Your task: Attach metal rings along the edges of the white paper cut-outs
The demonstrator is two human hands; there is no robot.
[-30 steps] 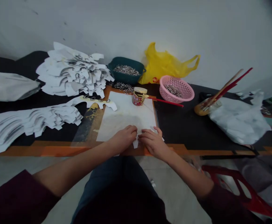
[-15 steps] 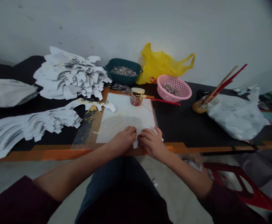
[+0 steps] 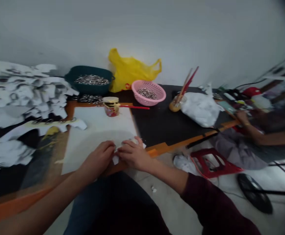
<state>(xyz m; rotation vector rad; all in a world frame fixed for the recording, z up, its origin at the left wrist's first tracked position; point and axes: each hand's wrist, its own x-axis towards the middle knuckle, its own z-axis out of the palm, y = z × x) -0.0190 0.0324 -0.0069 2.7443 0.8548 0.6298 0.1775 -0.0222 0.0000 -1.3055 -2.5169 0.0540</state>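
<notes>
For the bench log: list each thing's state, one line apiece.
left hand, curled against white paper scrap
right hand, bent over the same scrap
green basket, full of metal rings
pink basket, partly filled with rings
yellow plastic bag, crumpled against the wall
white plastic bag, bulging
yellow-smeared jar, red brush leaning from it

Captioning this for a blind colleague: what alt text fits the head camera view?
A left hand and right hand meet over a paper scrap on a white board. A jar stands at its far edge, paper cutouts pile at left, and another person's hand shows at far right.
</notes>
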